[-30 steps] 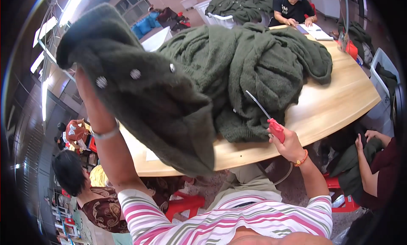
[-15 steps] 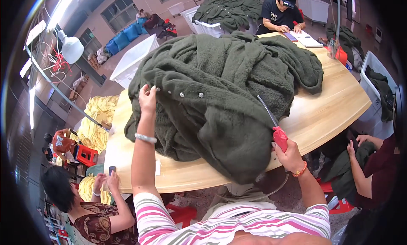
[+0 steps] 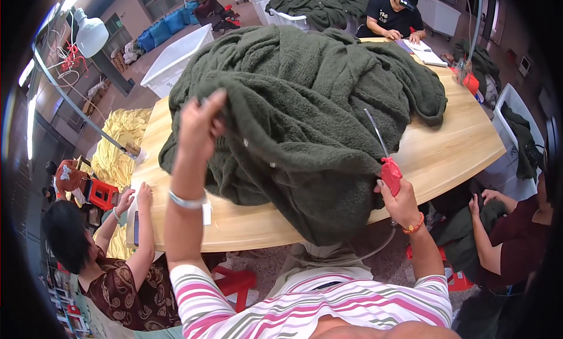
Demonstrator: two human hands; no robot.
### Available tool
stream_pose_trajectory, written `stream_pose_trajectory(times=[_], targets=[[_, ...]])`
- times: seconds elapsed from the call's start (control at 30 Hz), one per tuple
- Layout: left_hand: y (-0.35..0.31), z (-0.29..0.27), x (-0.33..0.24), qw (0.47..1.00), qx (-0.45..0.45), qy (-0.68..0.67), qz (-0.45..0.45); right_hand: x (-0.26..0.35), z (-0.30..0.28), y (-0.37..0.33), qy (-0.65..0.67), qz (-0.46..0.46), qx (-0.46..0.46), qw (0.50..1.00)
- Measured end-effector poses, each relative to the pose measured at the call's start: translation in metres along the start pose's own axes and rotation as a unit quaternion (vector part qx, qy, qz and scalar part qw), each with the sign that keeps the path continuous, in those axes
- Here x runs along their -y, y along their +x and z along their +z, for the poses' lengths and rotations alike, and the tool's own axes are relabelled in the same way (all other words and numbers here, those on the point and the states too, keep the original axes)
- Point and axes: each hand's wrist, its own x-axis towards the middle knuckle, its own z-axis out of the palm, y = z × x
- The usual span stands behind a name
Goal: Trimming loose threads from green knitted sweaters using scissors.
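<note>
A large heap of dark green fuzzy knit garments (image 3: 316, 75) covers the middle of the table. Its near part, a buttoned garment (image 3: 305, 175), hangs over the front edge toward me. My left hand (image 3: 199, 128), slightly blurred, is closed on the garment's edge and holds it up; small shiny buttons (image 3: 246, 142) show along that band. In my right hand (image 3: 402, 205) is a red-handled air blow gun (image 3: 390, 174) with a long thin metal nozzle pointing up and away, beside the cloth. A clear hose (image 3: 381, 250) curves below that hand.
The wooden table (image 3: 463, 145) has a lamp (image 3: 91, 33) on a bent arm at its left. White bins (image 3: 176, 63) stand behind and to the right. Co-workers sit left, right and at the far end, where a notebook (image 3: 428, 55) lies. A red stool (image 3: 234, 286) is below.
My left hand has raised the garment's buttoned edge and folded it up. My right hand with the blow gun stays nearly in place. The left co-worker's hands have moved to the table edge.
</note>
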Motion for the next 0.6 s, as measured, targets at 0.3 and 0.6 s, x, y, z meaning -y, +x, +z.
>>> stream_pose_trajectory(times=[0.3,0.6], targets=[[0.115,0.024,-0.004,0.992,0.065,-0.053,-0.097,0.008,-0.003,-0.005,0.048,0.005,-0.002,0.999],[-0.006,0.096,-0.005,0.969,0.194,-0.064,-0.137,0.006,-0.008,0.016,0.028,0.017,0.034,0.999]])
